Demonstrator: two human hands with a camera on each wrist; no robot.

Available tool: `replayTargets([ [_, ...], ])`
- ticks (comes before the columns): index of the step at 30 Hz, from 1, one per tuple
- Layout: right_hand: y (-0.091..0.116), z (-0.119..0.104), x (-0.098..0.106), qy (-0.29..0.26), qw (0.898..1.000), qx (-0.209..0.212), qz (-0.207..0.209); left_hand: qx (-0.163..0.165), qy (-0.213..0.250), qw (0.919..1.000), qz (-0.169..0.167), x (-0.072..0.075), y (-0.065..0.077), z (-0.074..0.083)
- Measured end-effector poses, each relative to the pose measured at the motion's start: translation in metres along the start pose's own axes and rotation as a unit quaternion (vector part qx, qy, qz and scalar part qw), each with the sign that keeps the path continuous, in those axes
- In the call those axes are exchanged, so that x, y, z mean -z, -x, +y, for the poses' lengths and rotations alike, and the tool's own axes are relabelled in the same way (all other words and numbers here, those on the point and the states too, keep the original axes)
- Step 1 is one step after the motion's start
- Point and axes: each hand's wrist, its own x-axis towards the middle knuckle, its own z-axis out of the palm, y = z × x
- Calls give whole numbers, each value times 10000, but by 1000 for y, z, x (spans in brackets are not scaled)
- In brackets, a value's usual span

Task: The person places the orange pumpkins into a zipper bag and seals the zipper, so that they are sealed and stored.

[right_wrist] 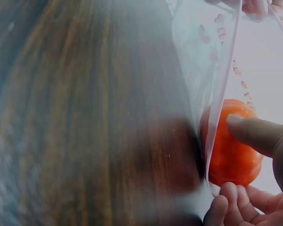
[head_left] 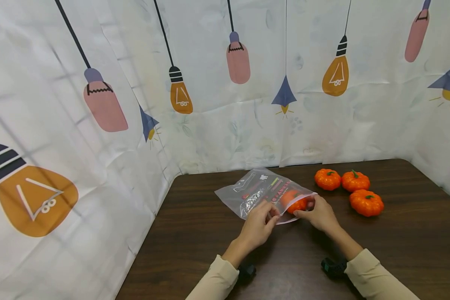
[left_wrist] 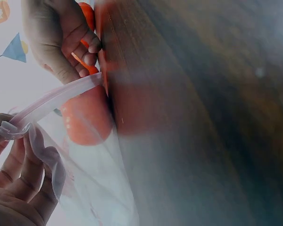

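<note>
A clear zip bag (head_left: 247, 196) with printed lettering lies on the table, its mouth toward the person. Inside the mouth sits a small orange pumpkin (head_left: 294, 203), partly veiled by the plastic. My left hand (head_left: 260, 223) pinches the zip edge and holds the mouth raised; in the left wrist view the plastic bunches between thumb and fingers. At the mouth's right end, my right hand (head_left: 318, 213) grips the pumpkin (right_wrist: 236, 150), thumb on its side and curled fingers along its lower edge. Those fingertips come right up to the bag's rim.
Three more small orange pumpkins, one at the back (head_left: 328, 179), one beside it (head_left: 355, 181) and one nearer (head_left: 366, 203), stand right of the bag. The dark wooden table (head_left: 195, 241) ends against a white curtain (head_left: 217, 137) printed with lamps, behind and at left.
</note>
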Motion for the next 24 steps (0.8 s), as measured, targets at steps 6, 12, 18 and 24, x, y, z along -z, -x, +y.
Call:
replayTargets([
  [6,-1,1,2,-88,9997,-244,-4,-102,-113,9998,-162,-1,0,1],
  [12,-1,3,1,-91,9998,-180,36,-64,-114,9997,-204,0,0,3],
  [18,-1,4,1,-192,9998,-88,-35,-43,-159,9998,-64,-1,0,1],
  [24,-2,3,3,-287,9994,22,-194,92,-38,9997,222,0,0,-1],
])
